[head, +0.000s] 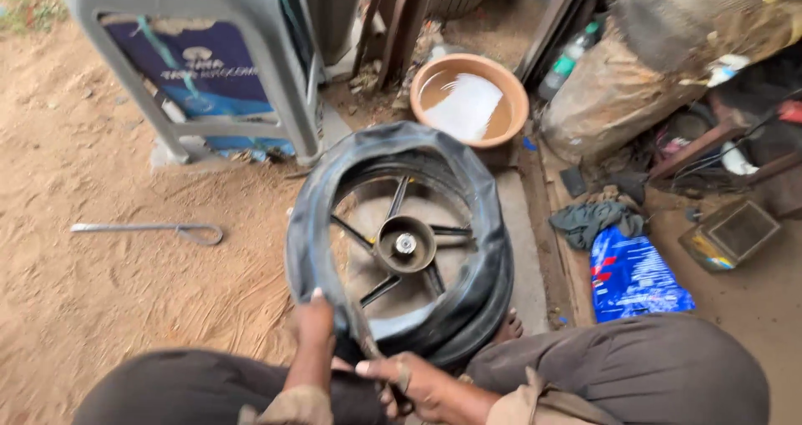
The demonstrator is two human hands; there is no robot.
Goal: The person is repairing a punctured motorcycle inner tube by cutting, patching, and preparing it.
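1. Nearest the camera, the person's two knees in dark trousers frame the work, with the left hand (313, 325) and right hand (409, 379) between them.
2. Left hand closes over the near edge of the black rubber tyre (468, 225) at about 7 o'clock on the wheel.
3. Right hand grips a thin dark tool (365, 335), apparently a lever, wedged at the tyre's edge at 6 o'clock.
4. That tyre sits loosely around a dark spoked wheel rim (405, 243), lying flat on the sandy ground at frame centre.
5. At 12 o'clock stands a round terracotta basin of water (469, 99); at 9 o'clock lies a grey metal rod with a looped end (150, 229).
6. Judging by the grip, the lever could slip and pinch fingers or nick the rubber, since the bead looks tight there.
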